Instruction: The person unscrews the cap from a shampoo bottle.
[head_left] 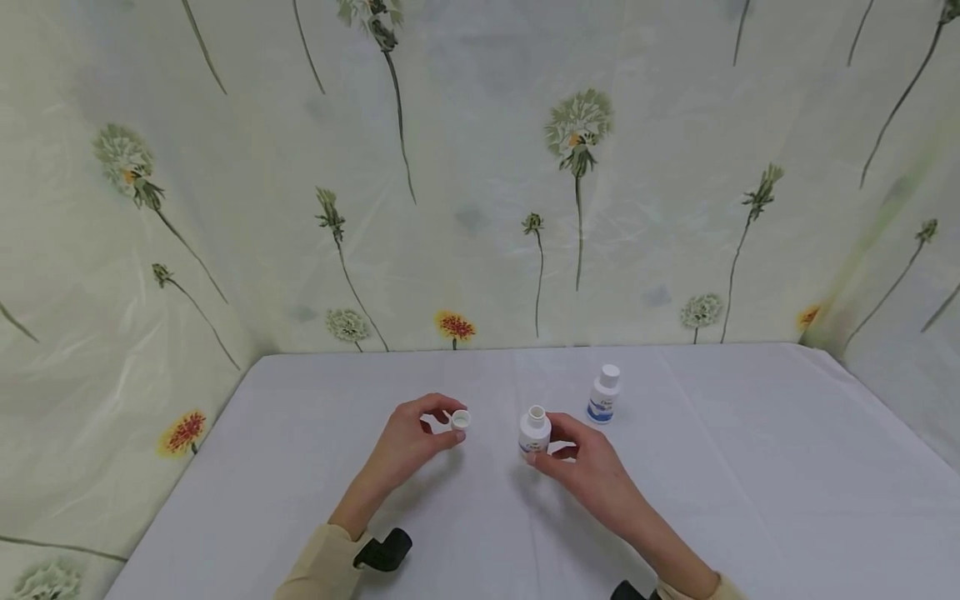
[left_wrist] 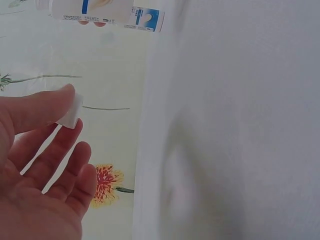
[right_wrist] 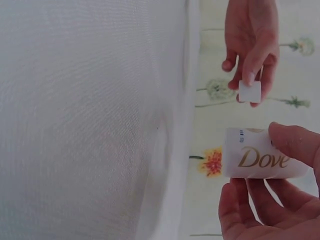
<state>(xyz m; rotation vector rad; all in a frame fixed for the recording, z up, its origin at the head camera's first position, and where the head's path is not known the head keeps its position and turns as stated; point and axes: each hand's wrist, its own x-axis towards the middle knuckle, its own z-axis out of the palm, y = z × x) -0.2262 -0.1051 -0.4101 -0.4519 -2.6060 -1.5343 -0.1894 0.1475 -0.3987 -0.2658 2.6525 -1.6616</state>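
My left hand [head_left: 408, 446] pinches the cap [head_left: 461, 419] aside, centre frame; right hand [head_left: 588, 471] grips the open bottle [head_left: 534, 431] upright, preventing spills.

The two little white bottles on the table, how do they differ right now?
The bottle in the right hand has its cap off and its neck open; the far bottle is still capped. The right hand grips the open bottle, while the far bottle stands untouched behind it. The open bottle's cap is pinched in the left hand. Both are small, white, upright and labelled.
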